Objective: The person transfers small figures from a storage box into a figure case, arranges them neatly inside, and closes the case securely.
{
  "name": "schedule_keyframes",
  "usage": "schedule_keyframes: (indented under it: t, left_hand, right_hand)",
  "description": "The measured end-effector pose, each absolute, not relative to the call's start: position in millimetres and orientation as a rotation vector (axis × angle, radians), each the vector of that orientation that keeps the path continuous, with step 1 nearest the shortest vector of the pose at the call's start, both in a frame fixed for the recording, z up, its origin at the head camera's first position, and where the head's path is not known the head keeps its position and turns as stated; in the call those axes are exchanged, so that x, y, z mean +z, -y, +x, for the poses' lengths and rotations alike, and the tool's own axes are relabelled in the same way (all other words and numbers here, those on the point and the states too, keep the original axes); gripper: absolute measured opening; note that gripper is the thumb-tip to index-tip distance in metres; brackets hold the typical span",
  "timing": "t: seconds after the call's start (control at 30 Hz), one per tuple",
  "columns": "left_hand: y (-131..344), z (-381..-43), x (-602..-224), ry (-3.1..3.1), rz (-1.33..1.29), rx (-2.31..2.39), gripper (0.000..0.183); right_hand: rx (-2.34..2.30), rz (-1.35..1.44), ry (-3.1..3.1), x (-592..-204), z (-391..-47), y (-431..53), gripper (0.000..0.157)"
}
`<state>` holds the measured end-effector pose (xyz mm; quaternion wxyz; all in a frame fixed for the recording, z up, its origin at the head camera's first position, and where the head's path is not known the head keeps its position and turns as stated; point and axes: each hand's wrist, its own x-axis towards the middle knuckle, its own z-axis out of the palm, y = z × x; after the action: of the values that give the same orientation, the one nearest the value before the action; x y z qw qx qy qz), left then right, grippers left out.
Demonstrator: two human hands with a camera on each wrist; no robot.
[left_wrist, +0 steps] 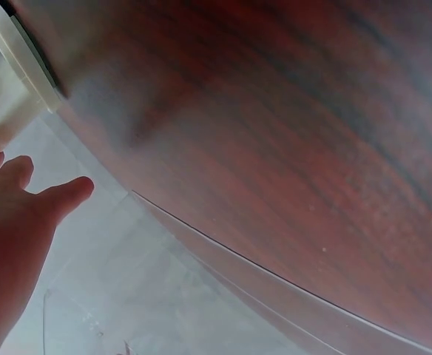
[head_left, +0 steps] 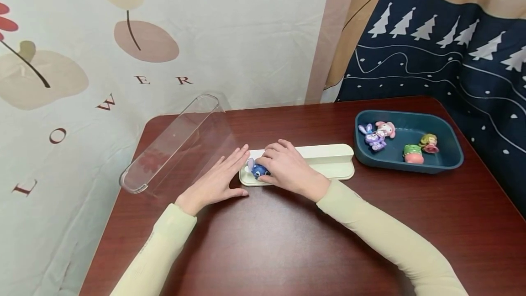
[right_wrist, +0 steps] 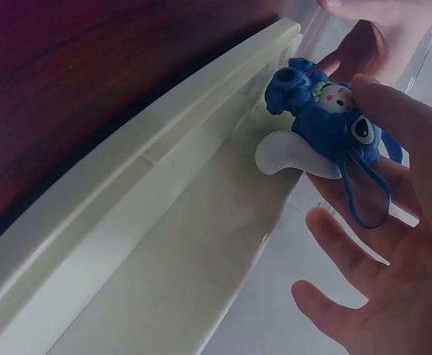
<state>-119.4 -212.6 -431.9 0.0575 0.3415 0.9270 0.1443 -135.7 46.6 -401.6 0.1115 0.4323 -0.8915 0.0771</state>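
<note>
My right hand holds a blue long-eared figurine over the left end of a cream stepped display base. In the right wrist view, the thumb and fingers are around the figurine, which has a white piece under it and a small white face on its front. My left hand has its fingers straight, fingertips right at the base's left end. The left wrist view shows the left hand beside the base's end, holding nothing; part of its fingers is out of frame.
A clear plastic cover stands at the table's left back. At the right back, a dark teal tray contains several small figurines, among them a purple rabbit and a green-and-pink one. Patterned cloths hang behind the brown table.
</note>
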Motion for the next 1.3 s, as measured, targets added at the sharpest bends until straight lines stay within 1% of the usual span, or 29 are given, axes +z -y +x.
schedule_keyframes:
  t: [0.4, 0.87, 1.0, 1.3]
  left_hand:
    - [213, -120, -434, -2.795, 1.028, 0.471, 0.105]
    - [213, -120, -433, -2.783, 1.02, 0.482, 0.105]
    - [213, -121, -434, -2.782, 1.026, 0.489, 0.105]
    - [212, -121, -433, -2.809, 1.044, 0.456, 0.105]
  right_hand:
    - [0.222, 1.26, 2.605, -405, -135, -42, 0.044]
    - [0.281, 1.27, 2.646, -402, -136, -50, 0.06]
    - [0.31, 1.247, 2.66, -396, -134, -58, 0.064]
    - [0.506, 1.117, 2.698, -382, -131, -97, 0.065]
